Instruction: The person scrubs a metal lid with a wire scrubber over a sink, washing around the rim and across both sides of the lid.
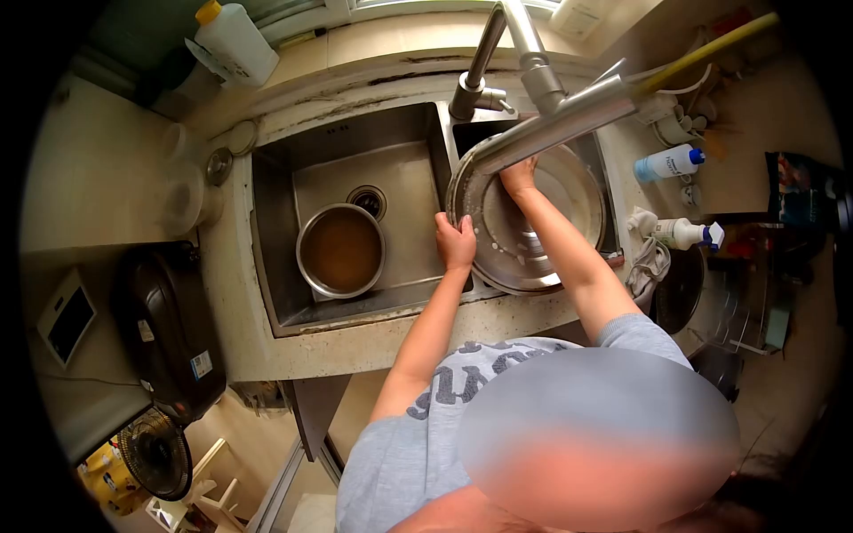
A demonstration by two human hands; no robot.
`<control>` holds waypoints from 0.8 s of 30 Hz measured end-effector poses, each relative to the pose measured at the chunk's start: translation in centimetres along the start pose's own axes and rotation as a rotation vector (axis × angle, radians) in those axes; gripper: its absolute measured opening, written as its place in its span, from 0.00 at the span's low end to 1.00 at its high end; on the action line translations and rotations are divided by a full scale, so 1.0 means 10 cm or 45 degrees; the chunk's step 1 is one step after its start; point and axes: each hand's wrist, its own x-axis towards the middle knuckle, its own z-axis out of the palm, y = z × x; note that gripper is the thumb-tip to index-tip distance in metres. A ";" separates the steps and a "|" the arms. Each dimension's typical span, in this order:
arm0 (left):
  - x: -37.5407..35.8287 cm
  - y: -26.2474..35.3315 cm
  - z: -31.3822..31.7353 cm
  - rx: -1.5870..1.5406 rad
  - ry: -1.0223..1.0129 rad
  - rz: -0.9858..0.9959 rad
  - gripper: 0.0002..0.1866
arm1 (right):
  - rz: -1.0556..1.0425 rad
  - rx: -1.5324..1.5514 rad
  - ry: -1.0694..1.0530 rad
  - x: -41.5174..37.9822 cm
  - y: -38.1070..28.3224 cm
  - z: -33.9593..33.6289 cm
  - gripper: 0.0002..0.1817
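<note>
A large round stainless-steel basin [569, 191] sits tilted over the right sink compartment, with white suds spots on its inner surface. My left hand [456, 242] grips its left rim, thumb pointing up and fingers closed. My right hand [518, 176] reaches inside the basin, its fingers curled against the metal. The faucet's thick spout partly covers those fingers, and whatever they hold is hidden. In the left sink compartment [400, 178], a round metal pot [341, 250] holds brownish liquid, standing beside the drain [366, 201].
The steel faucet [551, 129] extends over the basin. Right of the sink are a blue-capped bottle [666, 165], a spray bottle [684, 234] and a crumpled cloth [649, 269]. A yellow-capped white jug [235, 44] stands at the back left. A dark brown appliance [169, 329] is at left.
</note>
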 end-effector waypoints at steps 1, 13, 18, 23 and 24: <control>0.03 -0.02 0.00 -0.002 0.002 0.010 0.20 | 0.117 0.026 0.064 0.04 -0.02 -0.02 0.09; 0.03 -0.01 0.02 -0.078 0.056 0.031 0.20 | -0.499 0.085 0.078 -0.32 -0.66 -0.17 0.08; 0.06 -0.01 0.05 0.037 0.069 0.060 0.20 | 0.167 -0.004 0.060 0.07 0.07 -0.05 0.08; 0.04 -0.01 0.02 -0.147 -0.030 -0.063 0.21 | -0.460 -0.139 -0.071 -0.22 -0.12 -0.04 0.06; 0.05 -0.02 0.04 -0.053 0.011 -0.023 0.21 | -0.142 -0.062 -0.069 0.00 0.12 -0.01 0.05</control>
